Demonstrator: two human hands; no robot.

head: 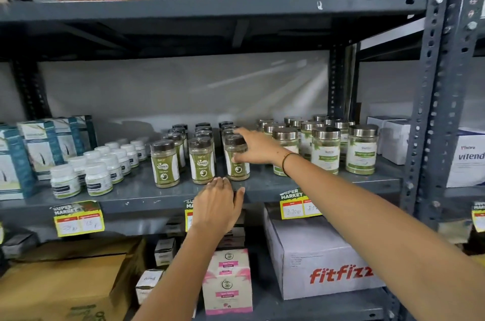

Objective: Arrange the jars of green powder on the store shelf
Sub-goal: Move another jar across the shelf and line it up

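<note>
Target is the front jar [237, 160] of the rightmost dark-lid row, green powder visible through clear walls, label wrapped round the middle. My right hand [258, 148] sits on its right flank: thumb on the label front, fingers over the lid edge toward the jars behind; looks like contact, not a closed wrap, so I call it a loose, open hold. Left hand [217, 206] is below and in front of that grip, flat and open at the shelf lip, holding nothing. Left of the grip: two more front jars [202, 163], same type, rows running back behind them. Right of the grip, under my forearm: steel-lid jars [325, 148], also green powder, wider. Handling guess: rigid, smooth wall, slippery label, likely light to moderate, tall enough to tip; material glass or plastic, cannot tell. I'd take it mid-body below the lid, not by the cap. Shelf [262, 185] is painted grey metal, smooth, so jars slide easily. Small white bottles [97, 181] far left, price tags [78, 218] on the lip, cartons [315, 255] on the tier below.
</note>
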